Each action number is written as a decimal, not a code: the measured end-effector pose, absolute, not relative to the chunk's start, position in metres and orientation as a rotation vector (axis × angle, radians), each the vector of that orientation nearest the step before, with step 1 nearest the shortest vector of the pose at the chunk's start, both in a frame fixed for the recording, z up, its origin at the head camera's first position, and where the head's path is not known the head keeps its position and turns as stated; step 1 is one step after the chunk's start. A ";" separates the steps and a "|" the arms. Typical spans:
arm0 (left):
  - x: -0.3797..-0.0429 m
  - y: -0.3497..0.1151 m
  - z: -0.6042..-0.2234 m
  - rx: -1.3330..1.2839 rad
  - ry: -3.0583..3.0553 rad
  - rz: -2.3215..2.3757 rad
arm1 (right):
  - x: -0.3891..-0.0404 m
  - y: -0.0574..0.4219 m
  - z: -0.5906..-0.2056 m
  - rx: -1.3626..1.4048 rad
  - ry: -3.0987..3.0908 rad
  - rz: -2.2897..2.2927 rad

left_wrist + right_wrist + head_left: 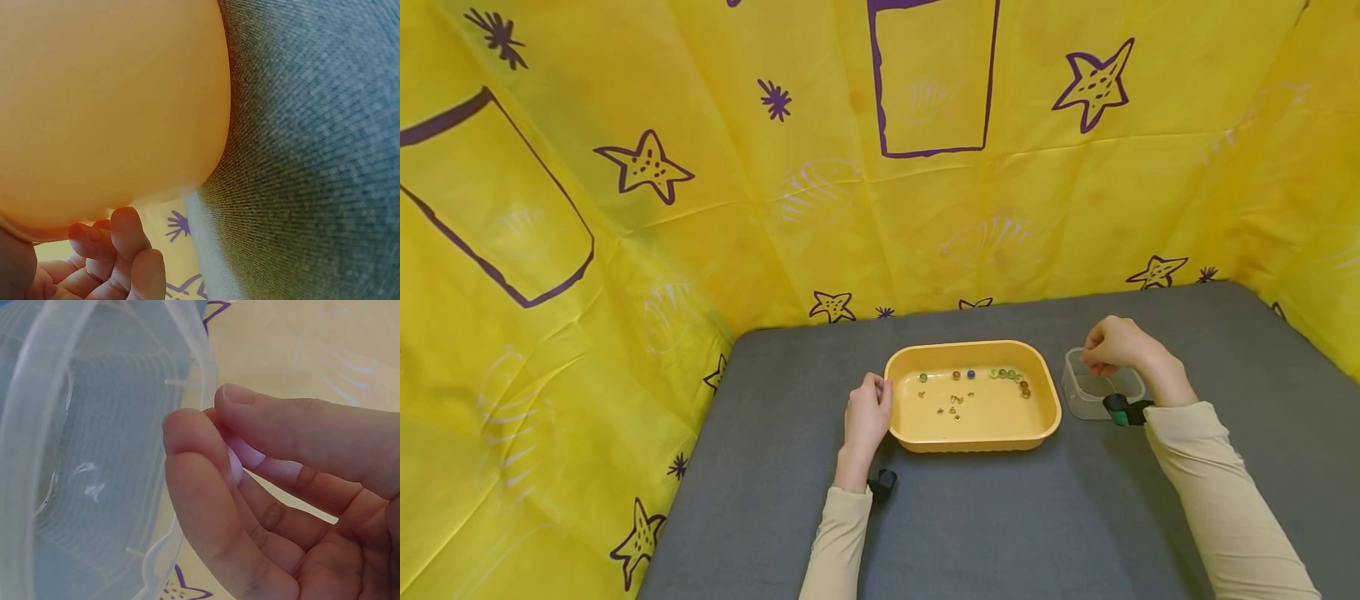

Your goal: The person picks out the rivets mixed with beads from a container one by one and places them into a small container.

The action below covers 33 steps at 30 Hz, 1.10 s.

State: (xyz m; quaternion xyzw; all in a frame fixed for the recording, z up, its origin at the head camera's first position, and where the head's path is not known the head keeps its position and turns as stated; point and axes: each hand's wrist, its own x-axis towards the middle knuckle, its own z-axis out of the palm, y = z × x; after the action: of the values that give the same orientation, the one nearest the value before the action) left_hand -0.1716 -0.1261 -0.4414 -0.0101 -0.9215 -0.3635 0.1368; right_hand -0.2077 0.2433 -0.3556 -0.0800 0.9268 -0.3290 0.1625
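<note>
My left hand grips the left rim of a yellow plastic tray, fingers curled at its outer side. Inside the tray lie several glass marbles, green, amber and blue, mostly along the far side, and several tiny gold-coloured pieces nearer the middle. To the tray's right, my right hand is over the far rim of a clear plastic container. Its thumb and fingers are curled together in the right wrist view, around a small pale thing mostly hidden by the fingers.
A grey cloth-covered table carries both containers. Yellow fabric with purple starfish and jar drawings hangs behind the table and at both sides. Black straps sit at the wrists.
</note>
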 end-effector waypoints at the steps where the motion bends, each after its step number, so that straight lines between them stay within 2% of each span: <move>1: -0.171 -0.126 -0.441 -0.024 -2.672 -1.054 | -0.208 0.243 -0.355 -0.231 2.648 -0.935; 33: -0.172 -0.126 -0.442 0.010 -2.701 -1.063 | -0.215 0.193 -0.350 -0.374 2.662 -0.942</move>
State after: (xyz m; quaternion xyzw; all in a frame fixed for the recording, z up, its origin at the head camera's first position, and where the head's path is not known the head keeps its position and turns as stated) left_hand -0.1720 -0.1258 -0.4418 0.0034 -0.9239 -0.3635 0.1193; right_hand -0.2148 0.1931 -0.3504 -0.1299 0.9245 -0.3271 0.1463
